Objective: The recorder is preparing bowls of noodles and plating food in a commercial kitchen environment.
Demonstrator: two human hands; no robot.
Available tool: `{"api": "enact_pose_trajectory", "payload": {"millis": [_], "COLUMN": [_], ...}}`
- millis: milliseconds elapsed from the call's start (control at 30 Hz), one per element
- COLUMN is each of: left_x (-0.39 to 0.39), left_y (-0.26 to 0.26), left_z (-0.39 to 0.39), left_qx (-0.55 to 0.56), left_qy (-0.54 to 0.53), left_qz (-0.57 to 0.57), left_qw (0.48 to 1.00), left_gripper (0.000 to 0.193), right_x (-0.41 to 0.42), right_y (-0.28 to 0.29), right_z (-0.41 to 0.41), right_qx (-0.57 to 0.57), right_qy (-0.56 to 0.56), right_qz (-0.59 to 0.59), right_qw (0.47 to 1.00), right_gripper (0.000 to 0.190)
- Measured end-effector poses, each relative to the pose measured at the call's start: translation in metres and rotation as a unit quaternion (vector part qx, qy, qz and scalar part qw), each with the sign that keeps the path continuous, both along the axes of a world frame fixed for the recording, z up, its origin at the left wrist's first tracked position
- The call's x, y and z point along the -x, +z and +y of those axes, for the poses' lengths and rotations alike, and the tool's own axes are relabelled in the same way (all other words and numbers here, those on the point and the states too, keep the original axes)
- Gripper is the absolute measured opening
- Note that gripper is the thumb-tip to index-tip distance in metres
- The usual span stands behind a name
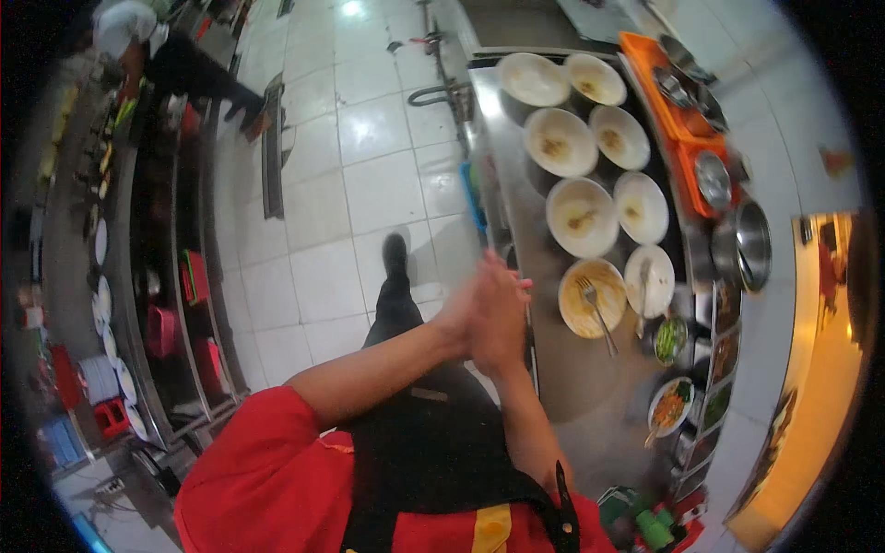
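In front of my black apron [429, 456], my left hand [462, 311] and my right hand [503, 325] press together, both blurred. Any object between the palms is hidden. Close by on the right is a steel counter [560, 373] with several white bowls in two rows. The nearest bowl [577, 304] has brown sauce smears and a fork [596, 314] resting in it. Beside it a white dish [650, 276] holds a utensil. Other bowls, such as this one [583, 218], contain seasoning at the bottom.
Further along the counter are a bowl of chopped greens [669, 340], a plate of mixed food [671, 408] and steel ingredient containers [719, 352]. Orange trays [681, 131] and a steel pot [750, 245] line the wall side. Another person [187, 62] bends over the left-hand shelving [148, 207].
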State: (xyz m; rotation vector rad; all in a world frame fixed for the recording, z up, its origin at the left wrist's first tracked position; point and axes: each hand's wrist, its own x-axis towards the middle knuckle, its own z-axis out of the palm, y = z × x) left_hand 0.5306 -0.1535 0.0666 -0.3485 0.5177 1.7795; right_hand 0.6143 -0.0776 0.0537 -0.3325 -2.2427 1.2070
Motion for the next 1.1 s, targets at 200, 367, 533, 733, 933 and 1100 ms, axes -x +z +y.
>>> {"api": "enact_pose_trajectory", "payload": {"millis": [200, 367, 533, 733, 933, 1100], "left_x": [0.152, 0.241, 0.289, 0.335, 0.370, 0.383], "left_y": [-0.075, -0.136, -0.195, -0.196, -0.196, -0.208], "left_z": [-0.103, -0.188, -0.234, -0.253, -0.161, -0.049], "left_qx": [0.130, 0.300, 0.358, 0.407, 0.320, 0.170], "left_qy": [0.085, 0.116, 0.113, 0.085, -0.053, -0.229], "left_qz": [0.173, 0.097, 0.011, 0.037, 0.124, 0.256], "left_qw": [0.972, 0.942, 0.927, 0.909, 0.938, 0.924], "left_gripper": [0.039, 0.035, 0.036, 0.034, 0.033, 0.041], "right_x": [0.165, 0.298, 0.325, 0.363, 0.258, 0.312], "right_y": [-0.159, -0.251, -0.353, -0.312, -0.350, -0.257], "right_z": [0.027, 0.119, 0.239, 0.186, 0.215, 0.114], "right_qx": [-0.082, 0.014, -0.029, 0.118, 0.249, 0.186], "right_qy": [0.008, -0.180, -0.340, -0.380, -0.572, -0.385], "right_qz": [-0.344, -0.235, -0.495, -0.427, -0.143, -0.135], "right_qw": [0.935, 0.955, 0.799, 0.812, 0.768, 0.894], "right_gripper": [0.052, 0.042, 0.045, 0.047, 0.055, 0.030]}}
